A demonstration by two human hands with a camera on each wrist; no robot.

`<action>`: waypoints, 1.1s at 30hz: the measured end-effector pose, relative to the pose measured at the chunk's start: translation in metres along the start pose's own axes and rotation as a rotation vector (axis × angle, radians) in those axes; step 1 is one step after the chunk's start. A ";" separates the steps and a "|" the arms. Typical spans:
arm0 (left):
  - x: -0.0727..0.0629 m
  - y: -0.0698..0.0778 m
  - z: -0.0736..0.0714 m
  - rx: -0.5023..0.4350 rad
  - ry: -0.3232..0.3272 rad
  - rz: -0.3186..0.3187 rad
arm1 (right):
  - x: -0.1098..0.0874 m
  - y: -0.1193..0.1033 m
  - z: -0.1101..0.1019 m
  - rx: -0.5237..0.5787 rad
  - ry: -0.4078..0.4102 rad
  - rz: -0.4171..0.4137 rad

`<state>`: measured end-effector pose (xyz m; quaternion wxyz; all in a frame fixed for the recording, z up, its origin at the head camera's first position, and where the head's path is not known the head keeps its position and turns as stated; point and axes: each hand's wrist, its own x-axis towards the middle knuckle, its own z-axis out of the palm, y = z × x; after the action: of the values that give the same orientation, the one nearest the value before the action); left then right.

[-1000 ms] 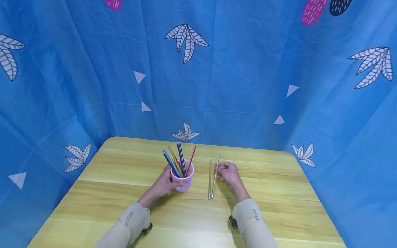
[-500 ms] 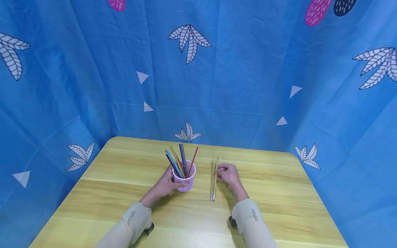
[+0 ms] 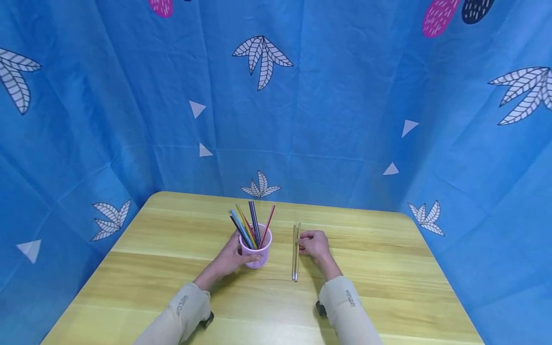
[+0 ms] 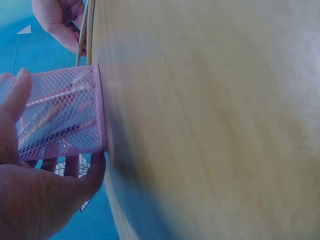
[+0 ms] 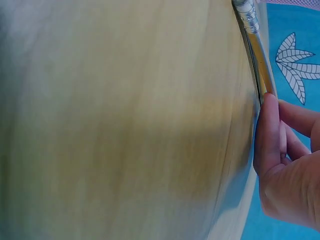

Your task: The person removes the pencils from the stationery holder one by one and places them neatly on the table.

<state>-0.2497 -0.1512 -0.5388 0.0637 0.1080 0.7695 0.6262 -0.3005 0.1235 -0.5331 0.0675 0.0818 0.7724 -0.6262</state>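
My left hand (image 3: 229, 256) grips a pink mesh pencil cup (image 3: 264, 252), thumb across its near side and fingers curled round its other side. Several coloured pencils (image 3: 244, 229), blue, yellow, black and red among them, lean in the cup. To its right, my right hand (image 3: 316, 245) pinches a yellowish pencil (image 3: 297, 263) between thumb and fingers. That pencil has a silvery ferrule (image 5: 249, 20) at its near end. Close along its left side lies a second similar pencil (image 3: 294, 261), nearly parallel to it. In the left wrist view the cup's base (image 4: 100, 107) is right at the tabletop.
Both hands work over a wood-grain table (image 3: 172, 249) with rounded far corners. A blue patterned curtain (image 3: 336, 120) hangs behind the table and along both sides. Dark straps show under both sleeve cuffs (image 3: 342, 292).
The pencil in my right hand has turned from a slant to nearly parallel with the other pencil and come nearer to it. My left hand and the cup stay in place.
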 end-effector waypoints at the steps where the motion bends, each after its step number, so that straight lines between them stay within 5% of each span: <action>1: 0.000 0.000 0.000 0.001 -0.001 0.002 | 0.000 0.000 0.000 0.002 0.003 0.004; 33: -0.001 0.003 0.001 0.016 0.003 -0.008 | -0.002 -0.004 0.007 -0.021 0.070 0.008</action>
<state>-0.2481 -0.1501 -0.5358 0.0642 0.1046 0.7749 0.6200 -0.2997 0.1153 -0.5304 0.0437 0.1061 0.7804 -0.6146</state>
